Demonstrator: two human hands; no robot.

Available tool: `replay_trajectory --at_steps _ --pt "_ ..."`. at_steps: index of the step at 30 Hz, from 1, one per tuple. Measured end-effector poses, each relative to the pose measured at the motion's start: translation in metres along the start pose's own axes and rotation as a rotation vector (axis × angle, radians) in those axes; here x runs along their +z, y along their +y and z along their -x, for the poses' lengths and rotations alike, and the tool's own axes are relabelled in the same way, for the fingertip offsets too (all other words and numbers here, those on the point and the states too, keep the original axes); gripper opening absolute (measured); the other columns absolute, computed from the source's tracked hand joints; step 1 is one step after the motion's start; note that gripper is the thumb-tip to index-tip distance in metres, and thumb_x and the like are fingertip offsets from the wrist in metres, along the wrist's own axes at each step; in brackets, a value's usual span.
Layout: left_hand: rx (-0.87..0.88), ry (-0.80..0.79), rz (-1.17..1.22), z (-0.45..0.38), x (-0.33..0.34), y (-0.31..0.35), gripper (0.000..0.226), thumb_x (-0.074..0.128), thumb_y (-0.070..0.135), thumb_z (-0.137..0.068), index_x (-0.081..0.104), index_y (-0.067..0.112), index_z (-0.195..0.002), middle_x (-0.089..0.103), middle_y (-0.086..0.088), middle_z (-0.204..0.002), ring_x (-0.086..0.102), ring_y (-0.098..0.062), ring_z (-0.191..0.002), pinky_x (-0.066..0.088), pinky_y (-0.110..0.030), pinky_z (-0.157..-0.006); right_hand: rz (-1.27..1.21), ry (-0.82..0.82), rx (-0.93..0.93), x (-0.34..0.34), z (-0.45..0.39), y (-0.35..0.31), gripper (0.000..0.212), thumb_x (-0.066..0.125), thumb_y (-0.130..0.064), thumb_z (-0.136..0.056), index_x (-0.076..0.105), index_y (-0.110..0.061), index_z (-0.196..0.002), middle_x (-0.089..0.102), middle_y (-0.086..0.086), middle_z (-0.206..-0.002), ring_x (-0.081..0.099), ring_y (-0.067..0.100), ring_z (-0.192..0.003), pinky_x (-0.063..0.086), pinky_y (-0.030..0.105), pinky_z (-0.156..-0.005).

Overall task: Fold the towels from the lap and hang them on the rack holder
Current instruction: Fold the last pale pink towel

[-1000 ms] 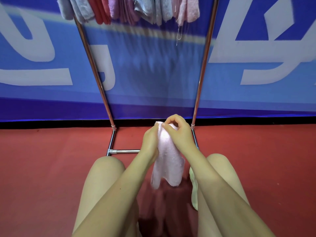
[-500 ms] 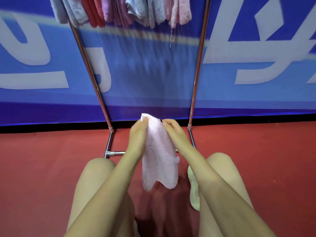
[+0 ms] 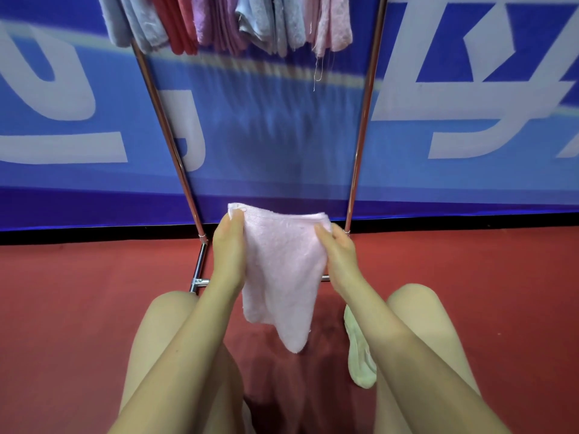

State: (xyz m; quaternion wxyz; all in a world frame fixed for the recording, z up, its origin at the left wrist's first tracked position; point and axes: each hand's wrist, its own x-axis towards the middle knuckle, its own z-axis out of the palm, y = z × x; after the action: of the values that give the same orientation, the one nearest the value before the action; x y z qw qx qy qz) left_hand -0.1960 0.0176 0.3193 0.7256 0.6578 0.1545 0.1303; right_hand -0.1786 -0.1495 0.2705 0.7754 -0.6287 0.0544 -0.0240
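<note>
Head view: pink towel (image 3: 282, 264) now wider between hands (corners pinched).

Upper parts of the hung towels (image 3: 238, 23) and the rack's (image 3: 360, 145) top bar cut off by the top edge, rack's lower crossbar hidden behind the pink towel (image 3: 282, 270), left hand's (image 3: 228, 255) fingertips hidden behind that towel, banner lettering (image 3: 62, 98) cropped at both sides

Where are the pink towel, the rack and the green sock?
pink towel (image 3: 282, 270), head view, middle of the hanging cloth.
rack (image 3: 360, 145), head view, right upright pole.
green sock (image 3: 360, 355), head view, middle of the sock.
</note>
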Motion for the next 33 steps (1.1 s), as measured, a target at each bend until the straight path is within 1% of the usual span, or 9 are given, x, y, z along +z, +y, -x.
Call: replay_trajectory --at_steps 2,6,11,15,18,21,23,26,33 --pt "0.073 0.055 -0.121 -0.003 -0.003 -0.004 0.031 0.039 0.033 -0.099 0.044 0.01 -0.078 0.042 -0.002 -0.08 0.038 -0.013 -0.073 0.034 -0.031 -0.068 0.134 0.065 -0.188 -0.002 0.005 -0.009 0.029 0.062 -0.02 -0.088 0.047 -0.004 -0.068 0.041 0.0 -0.065 0.036 0.005 -0.062 0.031 0.018 -0.056" --pt "0.123 0.075 -0.225 -0.004 -0.006 -0.012 0.036 0.038 0.027 -0.1 0.033 0.016 -0.067 0.035 0.005 -0.068 0.033 -0.011 -0.066 0.031 -0.031 -0.063 0.36 0.102 -0.345 -0.001 0.013 -0.011 0.035 0.06 -0.015 -0.089 0.038 -0.014 -0.062 0.032 -0.006 -0.057 0.028 0.005 -0.055 0.025 0.022 -0.052" --pt "-0.18 0.108 -0.113 -0.005 -0.001 -0.023 0.035 0.04 0.027 -0.097 0.04 0.022 -0.062 0.038 0.006 -0.065 0.033 -0.014 -0.06 0.029 -0.03 -0.054 0.524 0.189 -0.238 0.007 0.007 0.005 0.04 0.059 -0.023 -0.091 0.029 -0.021 -0.063 0.032 -0.009 -0.053 0.029 0.008 -0.052 0.025 0.026 -0.052" --pt "-0.341 0.125 -0.071 -0.006 0.008 -0.031 0.031 0.042 0.029 -0.095 0.05 0.017 -0.068 0.044 0.003 -0.066 0.038 -0.02 -0.064 0.034 -0.029 -0.058 0.35 0.179 -0.059 0.022 0.006 0.017 0.025 0.056 -0.021 -0.091 0.048 -0.009 -0.071 0.045 -0.003 -0.067 0.039 0.01 -0.064 0.034 0.027 -0.061" --pt "-0.322 0.083 -0.061 0.0 0.018 -0.032 0.027 0.045 0.031 -0.096 0.063 0.016 -0.083 0.06 0.001 -0.08 0.052 -0.022 -0.076 0.042 -0.031 -0.073 0.132 0.158 0.045 0.03 0.006 0.016 0.022 0.055 -0.018 -0.091 0.06 0.004 -0.091 0.057 0.001 -0.08 0.051 0.011 -0.077 0.044 0.028 -0.072" --pt "-0.184 -0.12 0.03 0.013 0.03 -0.029 0.027 0.048 0.023 -0.092 0.07 0.008 -0.096 0.073 -0.002 -0.095 0.069 -0.019 -0.091 0.054 -0.032 -0.082 0.021 0.102 0.056 0.036 0.009 0.011 0.02 0.052 -0.02 -0.094 0.061 -0.005 -0.084 0.059 -0.003 -0.077 0.054 0.006 -0.071 0.046 0.021 -0.067" --pt "-0.097 -0.209 0.028 0.017 0.037 -0.027 0.024 0.05 0.02 -0.089 0.071 0.009 -0.09 0.075 0.004 -0.086 0.07 -0.004 -0.082 0.054 -0.021 -0.077 0.034 0.061 0.036 0.04 0.009 0.007 0.021 0.048 -0.019 -0.096 0.062 -0.014 -0.082 0.063 -0.005 -0.076 0.059 0.005 -0.07 0.049 0.019 -0.064" --pt "-0.159 -0.137 0.076 0.012 0.043 -0.021 0.029 0.05 0.01 -0.095 0.059 0.015 -0.069 0.061 0.013 -0.056 0.055 0.003 -0.048 0.044 -0.013 -0.048 0.034 0.009 0.066 0.044 0.005 -0.001 0.029 0.042 -0.02 -0.099 0.063 -0.011 -0.08 0.06 0.003 -0.067 0.056 0.013 -0.061 0.047 0.024 -0.057" --pt "-0.277 -0.057 0.071 0.001 0.034 -0.028 0.029 0.043 0.02 -0.098 0.063 0.013 -0.078 0.063 -0.001 -0.074 0.056 -0.014 -0.069 0.044 -0.027 -0.062 0.46 -0.088 -0.256 0.034 0.001 0.003 0.013 0.059 -0.009 -0.084 0.061 -0.021 -0.08 0.049 -0.009 -0.063 0.045 0.007 -0.062 0.041 0.019 -0.063"
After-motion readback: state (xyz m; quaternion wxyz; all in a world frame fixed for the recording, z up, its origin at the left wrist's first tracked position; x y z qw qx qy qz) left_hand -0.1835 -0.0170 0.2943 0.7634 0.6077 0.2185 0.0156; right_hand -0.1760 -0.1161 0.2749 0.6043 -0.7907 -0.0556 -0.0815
